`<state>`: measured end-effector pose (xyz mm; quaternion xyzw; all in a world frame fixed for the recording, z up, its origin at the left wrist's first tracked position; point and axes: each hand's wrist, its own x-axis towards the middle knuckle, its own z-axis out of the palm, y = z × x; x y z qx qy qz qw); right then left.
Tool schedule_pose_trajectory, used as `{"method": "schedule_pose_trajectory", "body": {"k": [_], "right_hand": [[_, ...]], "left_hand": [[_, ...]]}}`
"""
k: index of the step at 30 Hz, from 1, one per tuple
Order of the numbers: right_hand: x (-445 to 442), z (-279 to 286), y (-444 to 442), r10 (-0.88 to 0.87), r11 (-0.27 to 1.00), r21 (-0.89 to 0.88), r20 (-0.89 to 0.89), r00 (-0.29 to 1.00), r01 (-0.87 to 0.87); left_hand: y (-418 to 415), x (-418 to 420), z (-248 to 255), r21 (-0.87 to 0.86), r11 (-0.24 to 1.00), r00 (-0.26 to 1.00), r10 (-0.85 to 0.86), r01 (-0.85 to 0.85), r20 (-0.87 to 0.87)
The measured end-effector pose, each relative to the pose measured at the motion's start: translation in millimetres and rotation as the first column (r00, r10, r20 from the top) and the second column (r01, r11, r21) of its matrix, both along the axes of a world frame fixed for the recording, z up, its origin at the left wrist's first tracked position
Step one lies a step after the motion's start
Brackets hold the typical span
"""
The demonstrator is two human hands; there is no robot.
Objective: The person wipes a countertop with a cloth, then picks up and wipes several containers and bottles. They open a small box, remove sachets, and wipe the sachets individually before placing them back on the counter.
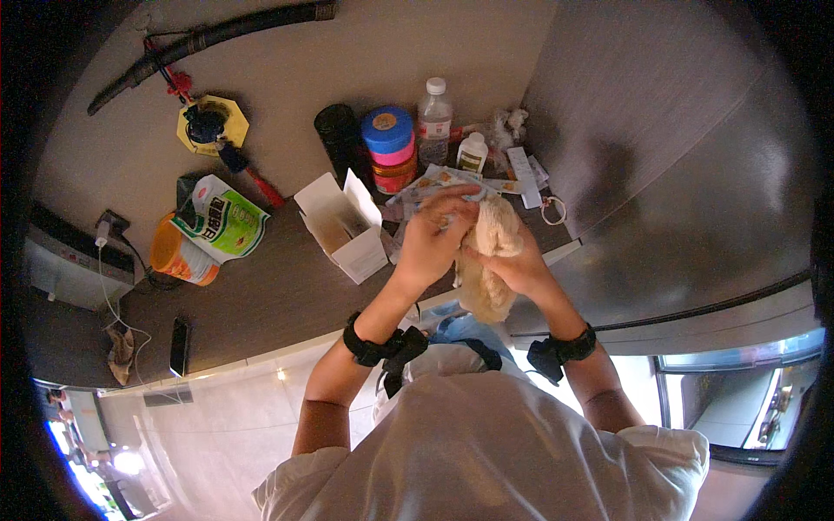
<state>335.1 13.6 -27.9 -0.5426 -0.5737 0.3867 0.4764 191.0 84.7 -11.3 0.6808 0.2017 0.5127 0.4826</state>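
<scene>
A bunched cream-coloured cloth (494, 228) hangs over the counter's front edge, with my right hand (521, 267) gripping it from the right. On the other side of the cloth, my left hand (435, 231) has its fingers curled, with the fingertips against or close to the cloth's upper end. Whether they pinch it or something hidden behind it, I cannot tell. Beyond the hands lie printed plastic packets (427, 185), partly covered by my left hand. To the left stands a white cardboard box (355, 244) with its flaps up.
Behind stand a black cylinder (339, 138), a blue-lidded jar (389, 130), a clear bottle (434, 124) and a small white bottle (472, 154). Further left are a green-white pouch (225, 221), an orange tub (186, 251) and a phone (178, 346). A dark panel (671, 215) rises at right.
</scene>
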Motion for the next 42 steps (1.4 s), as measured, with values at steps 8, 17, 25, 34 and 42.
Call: {"method": "schedule_pose_trajectory", "body": {"k": [8, 17, 25, 34, 42], "right_hand": [[-3.7, -12.5, -10.2, -0.142, 0.977, -0.161, -0.01, 0.99, 0.138], [-1.2, 10.6, -0.5, -0.174, 0.979, 0.116, 0.066, 0.983, 0.165], [3.0, 3.0, -0.3, 0.009, 1.0, 0.007, 0.022, 1.0, -0.009], [4.6, -13.7, -10.0, 0.04, 0.996, -0.083, 0.04, 0.998, -0.036], [-10.7, -5.7, -9.3, 0.045, 0.997, 0.064, 0.039, 0.998, -0.047]], "left_hand": [[2.1, -13.9, 46.8, 0.036, 0.99, 0.991, 0.135, -0.134, -0.018], [-10.5, -5.0, 9.8, 0.042, 0.994, 0.95, 0.106, -0.097, -0.294], [-9.3, -4.0, 12.1, -0.201, 0.966, 0.983, 0.141, -0.162, -0.116], [-3.1, -7.8, 12.8, -0.248, 0.967, 0.995, 0.08, -0.064, 0.056], [-16.8, -25.5, 5.6, -0.208, 0.977, 0.971, -0.082, 0.035, -0.224]]}}
